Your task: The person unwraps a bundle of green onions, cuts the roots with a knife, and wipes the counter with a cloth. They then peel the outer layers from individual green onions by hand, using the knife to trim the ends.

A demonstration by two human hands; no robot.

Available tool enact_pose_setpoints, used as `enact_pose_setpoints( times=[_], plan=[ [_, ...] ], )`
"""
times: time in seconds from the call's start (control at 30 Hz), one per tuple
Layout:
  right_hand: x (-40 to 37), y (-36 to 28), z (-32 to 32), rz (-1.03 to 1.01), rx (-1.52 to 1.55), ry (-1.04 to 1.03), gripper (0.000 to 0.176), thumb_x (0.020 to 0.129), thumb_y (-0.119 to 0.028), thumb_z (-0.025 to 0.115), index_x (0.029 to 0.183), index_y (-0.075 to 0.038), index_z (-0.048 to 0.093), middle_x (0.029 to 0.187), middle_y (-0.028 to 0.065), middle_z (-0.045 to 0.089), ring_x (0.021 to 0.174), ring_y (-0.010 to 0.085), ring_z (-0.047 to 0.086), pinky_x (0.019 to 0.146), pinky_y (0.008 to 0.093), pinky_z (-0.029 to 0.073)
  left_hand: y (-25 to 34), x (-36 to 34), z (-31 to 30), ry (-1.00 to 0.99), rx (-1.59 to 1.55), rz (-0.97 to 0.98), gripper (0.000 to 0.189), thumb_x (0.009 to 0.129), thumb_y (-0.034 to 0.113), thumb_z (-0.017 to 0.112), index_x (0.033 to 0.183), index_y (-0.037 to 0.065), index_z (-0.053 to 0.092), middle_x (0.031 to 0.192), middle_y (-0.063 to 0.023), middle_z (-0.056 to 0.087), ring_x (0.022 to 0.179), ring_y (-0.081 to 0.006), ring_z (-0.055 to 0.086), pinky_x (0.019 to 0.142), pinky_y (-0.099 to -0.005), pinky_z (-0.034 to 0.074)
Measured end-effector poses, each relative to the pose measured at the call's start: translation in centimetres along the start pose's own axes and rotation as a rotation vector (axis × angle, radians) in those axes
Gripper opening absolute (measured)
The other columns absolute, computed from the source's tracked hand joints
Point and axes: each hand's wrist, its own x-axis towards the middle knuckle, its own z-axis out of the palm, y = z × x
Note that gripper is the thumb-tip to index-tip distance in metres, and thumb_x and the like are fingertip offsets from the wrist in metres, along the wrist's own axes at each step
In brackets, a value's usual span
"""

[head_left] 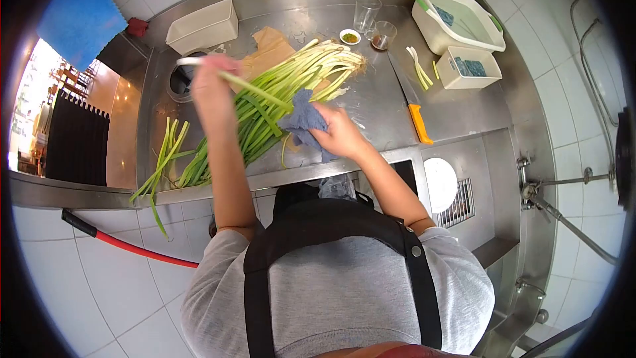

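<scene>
My left hand (215, 83), blurred by motion, is closed on the pale end of a green onion stalk (255, 91) above the left side of the counter. The stalk slants down to the right, to a blue-grey cloth (305, 118). My right hand (340, 132) grips this cloth, which is wrapped around the stalk's lower part. Beneath both hands lies a large pile of green onions (265, 103), with white root ends at the upper right and green leaves at the lower left. Part of the pile is hidden by my left forearm.
An orange-handled knife (420, 123) lies right of the pile. Behind are a small bowl (350, 37), glasses (367, 13), a white bin (202, 26) and a water-filled tub (460, 20). Loose stalks (165, 152) overhang the front edge. A sink (487, 189) is at right.
</scene>
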Motion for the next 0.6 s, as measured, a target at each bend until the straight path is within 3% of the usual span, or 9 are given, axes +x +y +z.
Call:
enact_pose_setpoints(
  times=[0.07,0.17,0.23,0.27,0.33,0.4,0.47,0.5,0.6],
  plan=[
    [-0.9,1.8,-0.3,-0.004,-0.096,-0.002,0.033,0.071,-0.002,0.059,0.104,0.001,0.056,0.083,0.0216,0.060,0.076,0.0355,0.062,0.066,0.0362,0.048,2.4,1.6,-2.8,0.284,-0.238,0.080,0.022,0.090,0.023,0.051,0.088,0.002,0.055,0.086,-0.0129,0.057,0.077,-0.0247,0.060,0.071,-0.0382,0.050],
    [-2.1,5.2,-1.6,0.084,-0.242,0.053,0.034,0.071,-0.003,0.059,0.105,-0.001,0.056,0.084,0.0224,0.061,0.079,0.0370,0.062,0.068,0.0384,0.050,7.0,3.8,-8.4,0.647,-0.336,0.394,0.038,0.094,0.039,0.043,0.090,0.003,0.054,0.070,-0.0071,0.051,0.057,-0.0186,0.049,0.051,-0.0287,0.044],
    [-2.7,10.4,-2.7,0.163,-0.323,0.177,0.048,0.072,-0.010,0.064,0.117,0.001,0.050,0.099,0.0264,0.060,0.091,0.0388,0.060,0.080,0.0386,0.050,7.5,4.5,-17.8,0.088,-0.413,0.573,0.044,0.095,0.042,0.039,0.089,0.002,0.053,0.064,-0.0012,0.043,0.051,-0.0102,0.036,0.045,-0.0211,0.031],
    [-2.6,12.1,-3.3,0.129,-0.333,0.231,0.056,0.073,-0.018,0.067,0.121,0.003,0.046,0.108,0.0270,0.056,0.100,0.0398,0.055,0.085,0.0402,0.046,8.3,4.5,-16.3,0.082,-0.415,0.568,0.044,0.095,0.042,0.039,0.089,0.002,0.053,0.064,-0.0012,0.043,0.051,-0.0102,0.036,0.045,-0.0211,0.031],
    [-2.6,14.9,-5.1,0.142,-0.519,0.303,0.073,0.074,-0.032,0.070,0.127,0.006,0.039,0.123,0.0269,0.047,0.116,0.0412,0.043,0.093,0.0439,0.040,11.2,3.4,-9.9,0.416,0.049,0.326,0.053,0.096,0.048,0.032,0.093,0.000,0.057,0.063,0.0034,0.040,0.051,-0.0047,0.024,0.044,-0.0188,0.021],
    [-3.1,18.1,-8.3,0.357,-0.830,0.345,0.079,0.074,-0.041,0.070,0.129,0.005,0.037,0.130,0.0256,0.041,0.123,0.0413,0.035,0.095,0.0468,0.038,11.2,1.8,-3.9,0.218,0.448,0.048,0.054,0.096,0.044,0.032,0.113,0.001,0.060,0.064,0.0075,0.031,0.054,-0.0001,0.024,0.046,-0.0157,0.018],
    [-4.5,18.7,-11.3,0.757,-0.925,0.424,0.075,0.074,-0.041,0.069,0.127,0.003,0.039,0.131,0.0251,0.040,0.122,0.0400,0.035,0.094,0.0475,0.038,5.7,1.1,-3.4,-0.199,0.933,0.101,0.037,0.090,0.027,0.040,0.112,0.006,0.060,0.076,-0.0099,0.055,0.068,-0.0219,0.052,0.062,-0.0334,0.042],
    [-5.0,17.9,-12.3,0.989,-0.878,0.479,0.073,0.074,-0.040,0.069,0.125,0.003,0.041,0.131,0.0251,0.040,0.121,0.0390,0.037,0.094,0.0473,0.039,2.9,-0.3,-2.7,-0.460,0.980,0.118,0.036,0.086,0.016,0.043,0.118,0.005,0.056,0.088,-0.0176,0.058,0.083,-0.0322,0.056,0.073,-0.0402,0.043],
    [-7.1,20.0,-13.7,1.266,-0.839,0.528,0.059,0.074,-0.035,0.069,0.116,0.002,0.050,0.123,0.0234,0.049,0.116,0.0364,0.043,0.093,0.0445,0.040,-0.2,-6.0,4.4,-0.934,0.742,0.157,0.043,0.081,0.003,0.048,0.124,0.005,0.051,0.090,-0.0219,0.054,0.088,-0.0368,0.052,0.077,-0.0410,0.043]
  ],
)
